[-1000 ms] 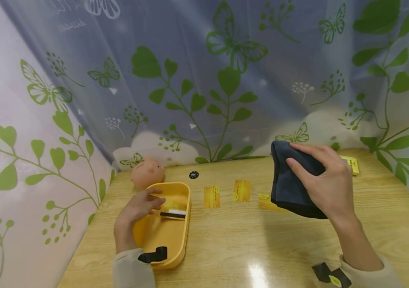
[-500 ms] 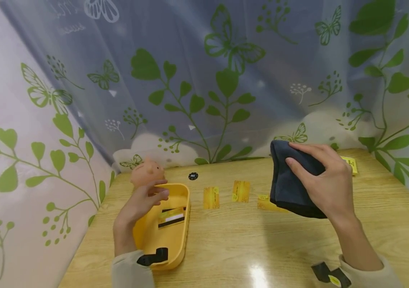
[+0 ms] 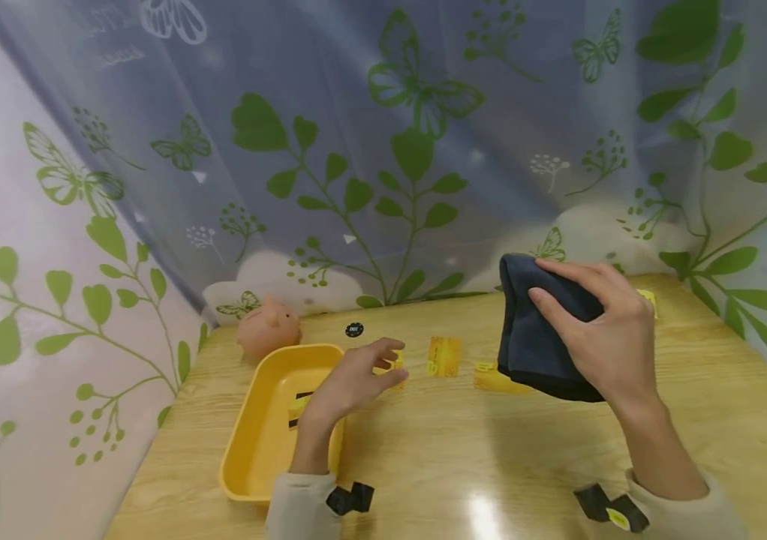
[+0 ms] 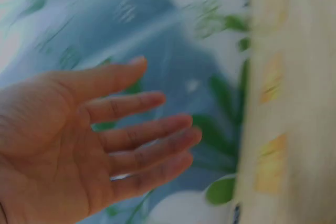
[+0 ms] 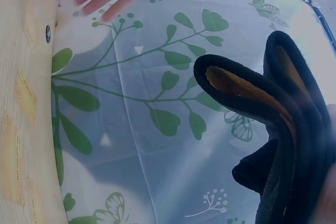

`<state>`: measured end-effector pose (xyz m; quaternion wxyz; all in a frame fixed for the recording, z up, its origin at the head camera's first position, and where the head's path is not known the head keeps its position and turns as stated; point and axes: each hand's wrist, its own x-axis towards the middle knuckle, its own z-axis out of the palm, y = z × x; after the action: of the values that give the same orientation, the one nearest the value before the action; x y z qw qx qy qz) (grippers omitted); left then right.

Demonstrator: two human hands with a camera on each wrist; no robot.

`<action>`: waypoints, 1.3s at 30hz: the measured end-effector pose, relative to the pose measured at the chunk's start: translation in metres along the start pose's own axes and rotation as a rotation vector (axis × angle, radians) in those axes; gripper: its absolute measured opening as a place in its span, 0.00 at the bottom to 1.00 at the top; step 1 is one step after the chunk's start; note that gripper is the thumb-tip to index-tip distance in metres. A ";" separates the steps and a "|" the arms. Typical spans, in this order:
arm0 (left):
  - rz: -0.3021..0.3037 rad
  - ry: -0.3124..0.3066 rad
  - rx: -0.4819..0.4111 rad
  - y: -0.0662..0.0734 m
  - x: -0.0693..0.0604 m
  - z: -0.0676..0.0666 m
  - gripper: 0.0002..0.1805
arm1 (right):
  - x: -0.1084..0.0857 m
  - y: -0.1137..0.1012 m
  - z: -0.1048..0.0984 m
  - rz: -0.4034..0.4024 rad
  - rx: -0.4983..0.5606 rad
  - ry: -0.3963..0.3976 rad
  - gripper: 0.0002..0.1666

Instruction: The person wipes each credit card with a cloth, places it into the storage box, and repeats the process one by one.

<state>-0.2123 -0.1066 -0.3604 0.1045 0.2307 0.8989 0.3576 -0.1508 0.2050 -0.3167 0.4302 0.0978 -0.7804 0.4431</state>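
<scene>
My right hand (image 3: 609, 330) pinches a folded dark blue cloth (image 3: 542, 330) between thumb and fingers, held above the table; the right wrist view shows the cloth's (image 5: 294, 124) black edges and a brown inner side. The left hand (image 3: 356, 379) hovers palm inward over the leftmost gold card (image 3: 397, 360), partly hiding it; in the left wrist view the hand (image 4: 105, 140) has its fingers extended and nothing in it. A second gold card (image 3: 443, 356) lies to the right, and a third (image 3: 491, 377) is partly behind the cloth.
A yellow tray (image 3: 245, 450) at the left holds cards (image 3: 297, 405), partly behind my left forearm. Behind it sits a pink pig figure (image 3: 269, 328), beside a black round chip (image 3: 354, 330). A yellow item (image 3: 648, 300) lies behind the right hand. A patterned curtain stands at the back.
My left hand has moved right, from above the tray to over the leftmost card, uncovering much of the tray. The right hand still holds the cloth in nearly the same place.
</scene>
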 end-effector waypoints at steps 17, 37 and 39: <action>0.071 -0.190 0.024 0.015 0.071 0.082 0.27 | 0.006 -0.001 -0.009 0.004 0.009 0.034 0.26; -0.114 -0.210 0.340 0.042 0.109 0.132 0.29 | 0.004 0.000 -0.008 0.014 -0.003 0.024 0.25; -0.143 -0.230 0.366 0.045 0.107 0.134 0.29 | 0.004 0.001 -0.008 0.014 -0.003 0.025 0.25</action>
<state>-0.2433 0.0541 -0.4282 0.1878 0.2207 0.9450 0.1514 -0.1491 0.2123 -0.3121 0.4368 0.0861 -0.7764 0.4461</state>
